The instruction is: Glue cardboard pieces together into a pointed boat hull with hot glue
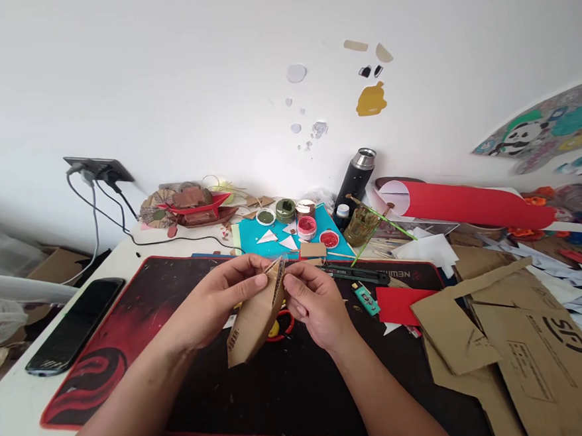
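A folded brown cardboard piece (255, 313), shaped like a small boat hull with printed characters near its lower end, is held up above the dark desk mat (294, 400). My left hand (231, 292) pinches its upper left side between thumb and fingers. My right hand (316, 296) is closed on its upper right edge, near a strip of clear tape (286, 259). Partly hidden behind the cardboard lies a red ring-shaped thing (287, 328) with something yellow by it. A dark utility knife (357, 273) rests on the mat beyond my right hand.
Paint jars (285, 210) stand on a blue sheet (252, 237) at the back, with a black thermos (355, 177) and a murky brush jar (361, 226) beside them. Cardboard sheets (546, 373) are piled at right. A phone (74, 326) lies left; a red boat model (198, 208) sits behind.
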A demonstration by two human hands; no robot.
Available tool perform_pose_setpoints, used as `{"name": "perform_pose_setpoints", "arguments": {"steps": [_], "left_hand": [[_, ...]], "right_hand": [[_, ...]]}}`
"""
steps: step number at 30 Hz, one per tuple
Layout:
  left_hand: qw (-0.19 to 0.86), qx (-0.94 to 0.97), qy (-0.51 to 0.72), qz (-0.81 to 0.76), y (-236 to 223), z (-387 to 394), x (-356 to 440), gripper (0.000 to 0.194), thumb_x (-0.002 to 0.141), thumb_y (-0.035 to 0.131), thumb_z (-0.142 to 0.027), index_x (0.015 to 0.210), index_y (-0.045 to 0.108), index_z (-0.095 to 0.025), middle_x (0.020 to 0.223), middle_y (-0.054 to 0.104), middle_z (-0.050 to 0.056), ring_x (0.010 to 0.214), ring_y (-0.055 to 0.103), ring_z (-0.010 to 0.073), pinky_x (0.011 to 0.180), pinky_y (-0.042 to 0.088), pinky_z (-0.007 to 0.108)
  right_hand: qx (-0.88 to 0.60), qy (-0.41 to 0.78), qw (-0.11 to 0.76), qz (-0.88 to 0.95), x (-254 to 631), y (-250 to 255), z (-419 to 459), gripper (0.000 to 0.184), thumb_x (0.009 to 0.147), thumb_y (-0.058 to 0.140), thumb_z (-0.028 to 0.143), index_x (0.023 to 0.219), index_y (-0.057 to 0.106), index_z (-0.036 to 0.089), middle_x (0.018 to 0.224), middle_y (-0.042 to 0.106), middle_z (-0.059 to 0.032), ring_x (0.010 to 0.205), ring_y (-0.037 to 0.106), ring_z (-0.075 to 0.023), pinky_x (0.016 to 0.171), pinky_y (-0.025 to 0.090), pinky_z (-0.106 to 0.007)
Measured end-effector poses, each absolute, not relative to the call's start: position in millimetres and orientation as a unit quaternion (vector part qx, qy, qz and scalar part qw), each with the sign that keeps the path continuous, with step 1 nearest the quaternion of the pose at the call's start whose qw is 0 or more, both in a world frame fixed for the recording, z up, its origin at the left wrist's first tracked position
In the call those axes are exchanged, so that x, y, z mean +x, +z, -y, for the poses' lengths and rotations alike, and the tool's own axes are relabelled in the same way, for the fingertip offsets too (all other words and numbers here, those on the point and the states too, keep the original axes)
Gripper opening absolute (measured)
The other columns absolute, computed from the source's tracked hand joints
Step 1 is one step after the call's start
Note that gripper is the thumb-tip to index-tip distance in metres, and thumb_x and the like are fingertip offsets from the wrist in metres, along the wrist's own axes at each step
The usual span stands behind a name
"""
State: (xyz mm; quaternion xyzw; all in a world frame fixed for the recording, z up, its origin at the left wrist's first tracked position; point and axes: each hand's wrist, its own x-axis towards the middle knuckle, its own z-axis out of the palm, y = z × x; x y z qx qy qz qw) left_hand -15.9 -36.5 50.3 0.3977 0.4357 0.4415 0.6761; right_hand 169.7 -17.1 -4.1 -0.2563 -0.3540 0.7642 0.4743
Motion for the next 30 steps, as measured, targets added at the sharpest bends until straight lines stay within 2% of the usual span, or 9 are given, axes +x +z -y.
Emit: {"name": "perform_pose_setpoints", "arguments": {"steps": [17,23,30], "left_hand": [[0.69,0.382,0.422,-0.447,45.9,30.8,-6.2,0.041,0.077,0.096,-0.049,0.094,0.073,-0.019,0.084,0.069,0.001,0.075,0.063,0.0165,0.069,0.052,0.026],[0.694,0.373,0.422,-0.449,43.4,30.2,-8.2,0.047,0.075,0.098,-0.049,0.097,0.068,-0.021,0.082,0.069,-0.001,0.073,0.064,0.0161,0.068,0.052,0.027],[0.687,0.391,0.413,-0.452,43.4,31.5,-9.4,0.044,0.079,0.096,-0.048,0.097,0.066,-0.021,0.081,0.069,-0.003,0.072,0.063,0.0143,0.067,0.049,0.025]], "right_hand": [[-0.255,0.771,0.465,0.353,169.4,-4.9,14.9,0.043,0.078,0.097,0.055,0.082,0.072,0.02,0.053,0.043,0.0115,0.042,0.027,-0.0036,0.04,0.021,-0.018],[-0.248,0.774,0.462,0.356,169.8,-6.2,14.1,0.043,0.079,0.097,0.053,0.078,0.069,0.02,0.054,0.045,0.0111,0.041,0.026,-0.0028,0.039,0.021,-0.018],[-0.257,0.77,0.459,0.359,171.0,-6.7,14.6,0.044,0.081,0.095,0.053,0.077,0.066,0.02,0.051,0.042,0.0119,0.041,0.024,-0.0031,0.039,0.022,-0.018]]}}
